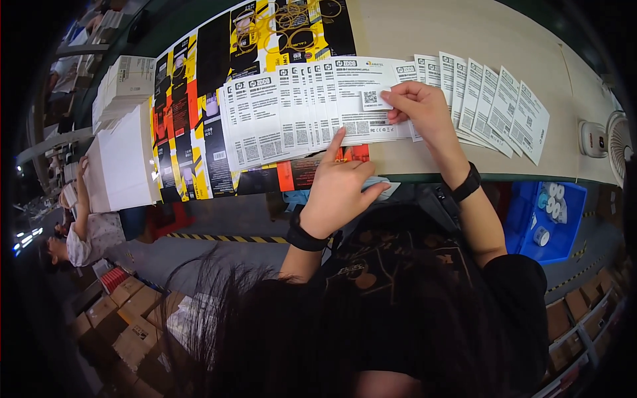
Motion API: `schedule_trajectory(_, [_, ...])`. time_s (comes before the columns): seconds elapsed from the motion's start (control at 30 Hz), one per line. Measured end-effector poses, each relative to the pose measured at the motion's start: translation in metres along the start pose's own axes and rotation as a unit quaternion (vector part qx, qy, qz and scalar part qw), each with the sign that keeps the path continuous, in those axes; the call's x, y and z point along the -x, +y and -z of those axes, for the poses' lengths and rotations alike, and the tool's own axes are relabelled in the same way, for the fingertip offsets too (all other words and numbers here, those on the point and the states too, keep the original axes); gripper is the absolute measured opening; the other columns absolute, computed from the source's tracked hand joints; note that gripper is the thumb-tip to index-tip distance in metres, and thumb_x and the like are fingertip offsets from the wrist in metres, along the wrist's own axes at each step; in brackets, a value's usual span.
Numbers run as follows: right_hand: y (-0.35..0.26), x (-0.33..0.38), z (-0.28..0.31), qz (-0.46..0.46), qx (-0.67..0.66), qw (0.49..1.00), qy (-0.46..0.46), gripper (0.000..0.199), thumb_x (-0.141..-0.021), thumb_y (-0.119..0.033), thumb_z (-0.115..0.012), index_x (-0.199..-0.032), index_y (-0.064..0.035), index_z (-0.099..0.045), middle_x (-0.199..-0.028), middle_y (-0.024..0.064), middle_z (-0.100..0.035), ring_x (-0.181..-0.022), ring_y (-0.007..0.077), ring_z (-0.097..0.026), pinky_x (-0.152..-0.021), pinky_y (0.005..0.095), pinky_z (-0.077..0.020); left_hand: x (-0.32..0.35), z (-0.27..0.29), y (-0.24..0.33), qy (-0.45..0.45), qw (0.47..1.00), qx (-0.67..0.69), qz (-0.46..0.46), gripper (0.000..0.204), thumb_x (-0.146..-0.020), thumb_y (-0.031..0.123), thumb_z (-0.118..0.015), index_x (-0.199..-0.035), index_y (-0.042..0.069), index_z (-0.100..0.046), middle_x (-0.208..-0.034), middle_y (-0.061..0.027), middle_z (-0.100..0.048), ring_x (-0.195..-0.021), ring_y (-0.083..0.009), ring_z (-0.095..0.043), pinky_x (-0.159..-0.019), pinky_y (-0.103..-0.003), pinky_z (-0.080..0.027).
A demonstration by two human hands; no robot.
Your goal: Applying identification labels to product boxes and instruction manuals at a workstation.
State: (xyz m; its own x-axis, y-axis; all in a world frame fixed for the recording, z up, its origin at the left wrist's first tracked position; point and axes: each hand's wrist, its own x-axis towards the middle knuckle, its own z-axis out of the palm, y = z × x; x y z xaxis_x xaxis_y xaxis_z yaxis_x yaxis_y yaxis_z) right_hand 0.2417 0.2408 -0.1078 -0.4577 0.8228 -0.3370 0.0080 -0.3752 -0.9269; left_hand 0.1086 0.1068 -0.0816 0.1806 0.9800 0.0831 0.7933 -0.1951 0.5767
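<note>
Label: small white paper piece with a black square code (pixel 376 101), over the top white printed paper sheet (pixel 361 76), mid-row; contact with it cannot be told.
Right hand (pixel 426 111): thumb and forefinger pinch the label's right edge.
Left hand (pixel 335 192): grips nothing; forefinger extended to the sheet's near edge, others loosely curled.
Near edge: dark green table edging (pixel 544 178), close below both hands.
Working room: beige tabletop (pixel 464 30) extends beyond the right-hand sheets.
Materials: overlapping flat white sheets (pixel 255 126), fanned at right; glossy yellow-black-red printed card (pixel 182 146) beneath at left; thin tan loop bands (pixel 292 40) at far left.
Room: blue plastic bin (pixel 563 249), near right; another person (pixel 103 232), left.
</note>
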Motion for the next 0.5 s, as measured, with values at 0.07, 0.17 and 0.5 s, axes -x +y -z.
schedule_trajectory(0.07, [0.0008, -0.0007, 0.0003, 0.001, 0.003, 1.0, 0.004, 0.013, -0.08, -0.011, -0.066, -0.082, 0.001, -0.062, -0.067, 0.0035, -0.061, -0.057, 0.0074, -0.057, -0.055, 0.0186, -0.0465, 0.0001, -0.0007, 0.0004, 0.007, 1.0, 0.004, -0.005, 0.025, -0.07, 0.025, -0.071, -0.067, 0.004, -0.058, -0.055, -0.008, -0.054, -0.058, -0.0248, -0.057, -0.105, -0.046, -0.028])
schedule_trajectory(0.17, [0.0033, -0.0016, 0.0, 0.006, 0.005, 1.0, 0.005, 0.013, -0.08, -0.011, -0.066, -0.083, 0.0014, -0.062, -0.068, 0.0036, -0.061, -0.057, 0.0075, -0.057, -0.056, 0.0187, -0.0469, 0.0005, -0.0004, 0.0003, 0.009, 1.0, 0.009, -0.005, 0.025, -0.069, 0.025, -0.071, -0.067, 0.004, -0.058, -0.055, -0.008, -0.054, -0.058, -0.0248, -0.057, -0.105, -0.046, -0.028])
schedule_trajectory(0.5, [0.0083, -0.0034, -0.0032, 0.026, 0.019, 0.999, 0.022, 0.015, -0.081, -0.011, -0.065, -0.087, 0.0029, -0.062, -0.07, 0.0054, -0.062, -0.058, 0.0083, -0.058, -0.056, 0.0188, -0.0488, 0.0011, 0.0014, -0.002, 0.009, 0.999, 0.034, -0.002, 0.024, -0.07, 0.025, -0.071, -0.067, 0.004, -0.059, -0.055, -0.0078, -0.055, -0.057, -0.0245, -0.057, -0.105, -0.047, -0.028])
